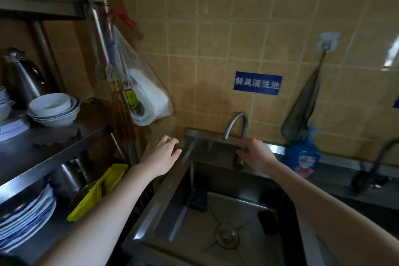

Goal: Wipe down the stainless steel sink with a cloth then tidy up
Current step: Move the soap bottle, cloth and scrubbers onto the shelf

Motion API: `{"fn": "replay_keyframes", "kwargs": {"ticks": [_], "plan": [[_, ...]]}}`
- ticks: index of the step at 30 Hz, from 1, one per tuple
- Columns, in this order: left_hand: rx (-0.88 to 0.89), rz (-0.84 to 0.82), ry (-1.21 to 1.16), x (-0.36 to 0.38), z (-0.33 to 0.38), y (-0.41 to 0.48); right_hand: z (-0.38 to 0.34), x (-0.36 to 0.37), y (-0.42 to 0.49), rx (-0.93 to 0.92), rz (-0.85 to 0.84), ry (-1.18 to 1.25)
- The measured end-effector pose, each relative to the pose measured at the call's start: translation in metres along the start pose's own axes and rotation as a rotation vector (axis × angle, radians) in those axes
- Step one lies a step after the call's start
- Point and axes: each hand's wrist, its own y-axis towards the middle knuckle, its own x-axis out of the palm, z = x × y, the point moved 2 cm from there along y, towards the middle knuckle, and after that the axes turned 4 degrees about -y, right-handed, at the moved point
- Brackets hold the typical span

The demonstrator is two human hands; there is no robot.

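Reaching forward over the sink (170,222), both bare arms stretch toward the tiled wall. The right hand (255,153) sits at the foot of the curved tap (236,123), its fingers bent round the dark tap handle (241,149). The left hand (162,155) hangs just above the sink's left rim near the back corner; its fingers are loosely spread and it holds nothing.

Down in the steel basin, a dark cloth (198,200) lies bunched against the back left corner, apart from both hands. The round drain (226,236) sits in the middle of the basin floor.

To the right of the tap, a blue bottle (302,157) stands on the worktop (336,181) against the wall, and a dark net bag (302,112) hangs from a hook above it. A blue sign (258,82) with white characters is fixed to the tiles.

On the left stands a steel shelf (71,136) with stacked white bowls (53,108) and a metal jug (21,75). Below it are stacked plates (26,216) and a yellow tray (97,192). A clear plastic bag (149,95) hangs from the shelf's frame.
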Motion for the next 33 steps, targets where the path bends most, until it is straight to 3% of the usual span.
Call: {"fn": "replay_keyframes", "kwargs": {"ticks": [6, 15, 18, 33], "plan": [[0.078, -0.081, -0.184, 0.04, 0.076, 0.025, 0.087, -0.029, -0.035, 0.155, 0.044, -0.018], [0.223, -0.072, -0.179, 0.086, 0.185, 0.054, 0.196, -0.055, -0.086, 0.38, 0.065, 0.204], [0.243, -0.083, -0.229, 0.106, 0.212, 0.063, 0.222, -0.061, -0.099, 0.397, 0.093, 0.159], [0.24, -0.258, -0.477, 0.205, 0.268, 0.144, 0.326, -0.021, -0.074, 0.596, 0.132, 0.308]]}}
